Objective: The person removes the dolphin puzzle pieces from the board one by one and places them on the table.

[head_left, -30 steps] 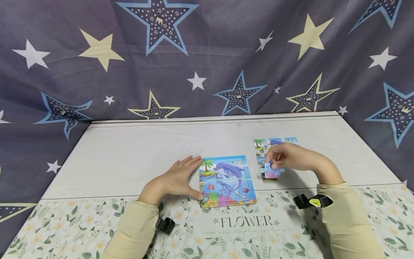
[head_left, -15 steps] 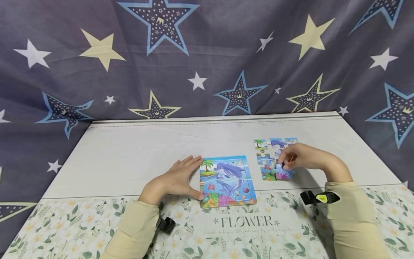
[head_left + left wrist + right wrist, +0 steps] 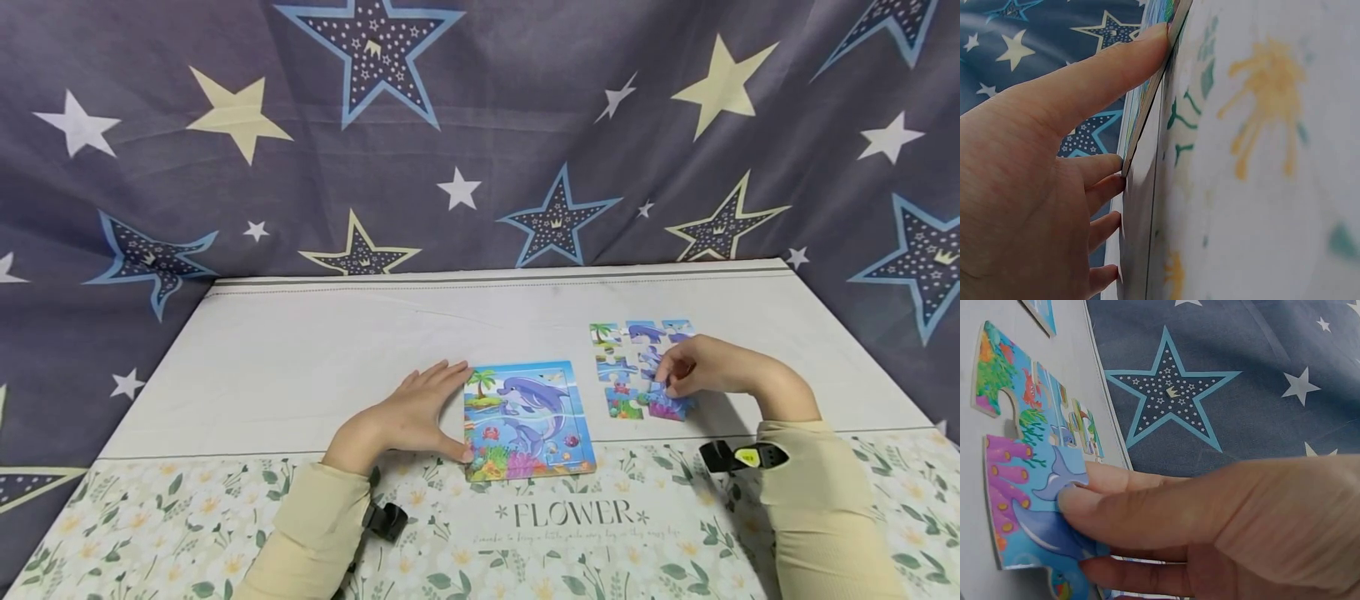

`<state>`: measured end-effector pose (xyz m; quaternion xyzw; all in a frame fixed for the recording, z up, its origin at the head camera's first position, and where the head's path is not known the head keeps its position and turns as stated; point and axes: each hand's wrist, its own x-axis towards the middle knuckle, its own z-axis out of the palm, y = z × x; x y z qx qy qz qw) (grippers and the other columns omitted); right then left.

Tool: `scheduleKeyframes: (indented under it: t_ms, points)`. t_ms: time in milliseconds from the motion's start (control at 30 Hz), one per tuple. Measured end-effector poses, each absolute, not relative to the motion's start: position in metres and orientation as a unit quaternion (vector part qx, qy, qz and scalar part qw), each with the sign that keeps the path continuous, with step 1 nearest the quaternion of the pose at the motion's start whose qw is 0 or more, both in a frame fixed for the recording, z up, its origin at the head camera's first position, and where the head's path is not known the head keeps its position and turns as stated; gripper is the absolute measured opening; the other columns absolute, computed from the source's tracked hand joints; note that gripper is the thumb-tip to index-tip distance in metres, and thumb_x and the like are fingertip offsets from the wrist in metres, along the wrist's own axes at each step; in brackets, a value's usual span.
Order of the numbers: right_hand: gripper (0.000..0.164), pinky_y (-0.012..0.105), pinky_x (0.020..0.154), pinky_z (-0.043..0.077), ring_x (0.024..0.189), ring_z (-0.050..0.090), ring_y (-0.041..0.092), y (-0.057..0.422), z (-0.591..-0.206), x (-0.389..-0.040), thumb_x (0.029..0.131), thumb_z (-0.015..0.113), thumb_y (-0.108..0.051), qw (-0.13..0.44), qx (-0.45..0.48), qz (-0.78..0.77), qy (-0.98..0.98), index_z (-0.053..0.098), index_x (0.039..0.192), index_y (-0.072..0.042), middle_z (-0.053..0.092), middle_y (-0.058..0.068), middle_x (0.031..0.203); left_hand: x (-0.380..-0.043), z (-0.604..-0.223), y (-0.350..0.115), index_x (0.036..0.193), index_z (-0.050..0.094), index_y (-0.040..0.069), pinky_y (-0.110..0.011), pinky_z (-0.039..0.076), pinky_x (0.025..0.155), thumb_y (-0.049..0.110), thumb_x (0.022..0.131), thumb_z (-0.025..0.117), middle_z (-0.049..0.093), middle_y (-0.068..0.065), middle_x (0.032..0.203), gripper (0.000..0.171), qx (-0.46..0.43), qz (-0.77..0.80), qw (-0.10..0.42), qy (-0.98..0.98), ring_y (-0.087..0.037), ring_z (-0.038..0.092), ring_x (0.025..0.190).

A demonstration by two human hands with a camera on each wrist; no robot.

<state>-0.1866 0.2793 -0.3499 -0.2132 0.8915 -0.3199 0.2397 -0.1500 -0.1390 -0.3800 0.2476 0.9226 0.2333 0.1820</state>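
My left hand (image 3: 405, 418) lies spread at the left side of a square dolphin picture board (image 3: 521, 421). Its thumb and fingertips touch the board's edge, as the left wrist view shows with the thumb tip on the rim (image 3: 1155, 81). Farther right, my right hand (image 3: 716, 371) pinches a jigsaw piece (image 3: 1013, 481) with pink coral and a dolphin tail, thumb on its face and fingers at its side. That piece sits low against the white surface, beside a coral corner piece (image 3: 996, 365). Several other pieces (image 3: 602, 335) lie in rows behind, partly covered by the hand.
The table has a white cloth (image 3: 360, 350) at the back and a floral one with the word FLOWER (image 3: 573, 512) in front. A dark star-patterned curtain (image 3: 480, 142) rises behind and at both sides. Each wrist wears a black strap (image 3: 386, 521).
My right hand has carried the coral jigsaw piece rightward and lowered it next to the corner piece in the front row. The left hand and the dolphin board have stayed put.
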Motion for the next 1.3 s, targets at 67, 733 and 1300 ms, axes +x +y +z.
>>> scheduleKeyframes:
  t_ms: [67, 733, 1300]
  points:
    - [0.007, 0.024, 0.059, 0.042, 0.066, 0.047, 0.011, 0.280, -0.351, -0.186, 0.086, 0.071, 0.002, 0.242, -0.210, -0.320, 0.892, 0.069, 0.093, 0.002, 0.058, 0.000, 0.076, -0.150, -0.380, -0.139, 0.158, 0.024, 0.009, -0.057, 0.000, 0.119, 0.051, 0.066, 0.086, 0.018, -0.009, 0.164, 0.118, 0.247, 0.232, 0.183, 0.923, -0.032, 0.007, 0.151]
    - [0.014, 0.025, 0.060, 0.044, 0.069, 0.049, 0.013, 0.280, -0.350, -0.185, 0.086, 0.073, 0.000, 0.234, -0.210, -0.304, 0.899, 0.071, 0.099, 0.004, 0.060, 0.000, 0.079, -0.151, -0.380, -0.139, 0.158, 0.024, 0.009, -0.056, 0.000, 0.119, 0.051, 0.067, 0.086, 0.017, -0.009, 0.164, 0.118, 0.251, 0.234, 0.188, 0.920, -0.033, 0.006, 0.151]
    - [0.017, 0.026, 0.060, 0.048, 0.069, 0.053, 0.014, 0.264, -0.341, -0.182, 0.087, 0.074, -0.002, 0.212, -0.230, -0.329, 0.891, 0.071, 0.103, 0.003, 0.060, 0.002, 0.079, -0.150, -0.378, -0.141, 0.158, 0.022, 0.007, -0.057, 0.001, 0.119, 0.050, 0.067, 0.086, 0.017, -0.010, 0.164, 0.119, 0.251, 0.232, 0.186, 0.921, -0.033, 0.007, 0.151]
